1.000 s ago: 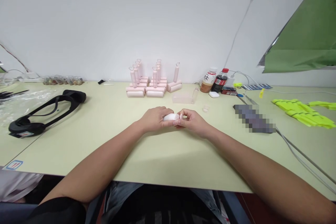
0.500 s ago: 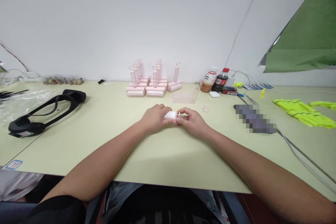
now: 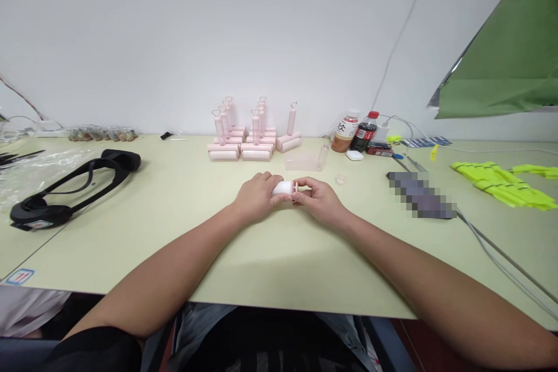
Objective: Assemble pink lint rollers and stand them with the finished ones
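Note:
A white roll lies sideways in front of me, with my left hand wrapped round its left part. At the roll's right end, my right hand pinches a small pale pink end piece between thumb and fingers. Beyond my hands lie a translucent pink cover and, leaning at its right end, a clear pink handle part. A small clear piece rests to the right of them. Several assembled pink rollers with upright handles stand near the wall.
Two drink bottles and a white case stand at the back right. A blurred dark object, cables and yellow-green straps lie to the right. At the left is a black headset.
The view has shifted slightly. Both hands keep their places on the roll, and the small pink end piece shows a little more clearly between the right fingers.

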Demonstrator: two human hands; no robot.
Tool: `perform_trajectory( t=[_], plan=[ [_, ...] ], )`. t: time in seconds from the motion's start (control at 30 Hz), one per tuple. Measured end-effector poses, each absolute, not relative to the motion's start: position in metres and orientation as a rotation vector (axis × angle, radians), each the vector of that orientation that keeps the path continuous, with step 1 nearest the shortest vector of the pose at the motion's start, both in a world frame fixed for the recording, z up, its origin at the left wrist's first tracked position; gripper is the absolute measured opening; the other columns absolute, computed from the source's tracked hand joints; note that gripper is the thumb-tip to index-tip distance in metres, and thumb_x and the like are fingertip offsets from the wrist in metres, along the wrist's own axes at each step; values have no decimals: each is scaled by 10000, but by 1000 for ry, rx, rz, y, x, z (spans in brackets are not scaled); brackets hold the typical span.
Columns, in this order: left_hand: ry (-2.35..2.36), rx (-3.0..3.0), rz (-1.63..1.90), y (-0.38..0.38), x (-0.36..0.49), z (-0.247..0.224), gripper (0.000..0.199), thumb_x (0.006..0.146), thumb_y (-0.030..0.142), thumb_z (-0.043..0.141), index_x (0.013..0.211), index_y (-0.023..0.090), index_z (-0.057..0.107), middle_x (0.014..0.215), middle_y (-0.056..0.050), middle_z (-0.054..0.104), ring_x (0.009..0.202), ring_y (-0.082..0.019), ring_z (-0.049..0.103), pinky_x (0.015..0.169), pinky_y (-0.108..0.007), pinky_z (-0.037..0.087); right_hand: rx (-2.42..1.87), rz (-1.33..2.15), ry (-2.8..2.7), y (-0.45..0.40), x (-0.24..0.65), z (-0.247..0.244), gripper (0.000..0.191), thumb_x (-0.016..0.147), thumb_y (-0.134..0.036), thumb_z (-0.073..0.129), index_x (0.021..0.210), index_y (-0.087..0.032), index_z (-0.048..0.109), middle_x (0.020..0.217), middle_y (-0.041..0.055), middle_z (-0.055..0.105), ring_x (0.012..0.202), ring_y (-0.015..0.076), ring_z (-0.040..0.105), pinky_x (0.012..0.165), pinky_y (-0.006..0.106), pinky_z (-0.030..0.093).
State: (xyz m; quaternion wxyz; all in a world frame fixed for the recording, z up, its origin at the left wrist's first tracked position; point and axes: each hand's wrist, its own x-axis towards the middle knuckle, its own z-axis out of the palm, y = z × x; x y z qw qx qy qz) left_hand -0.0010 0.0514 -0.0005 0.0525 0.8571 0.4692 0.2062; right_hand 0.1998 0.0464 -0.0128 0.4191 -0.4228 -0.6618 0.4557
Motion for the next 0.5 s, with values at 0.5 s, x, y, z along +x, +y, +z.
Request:
perform_trajectory(
  t=[0.5],
  plan=[
    [1481,2565,654,49,2,-2,600,875,711,321,1122,228,577,1004,-70,599,934,-250,541,711,-346,426,-1076,1072,-1698,45,200,-12,302,747,-446,677,910,-200,612,745,19,682,698,200,681,703,350,566]
  ],
)
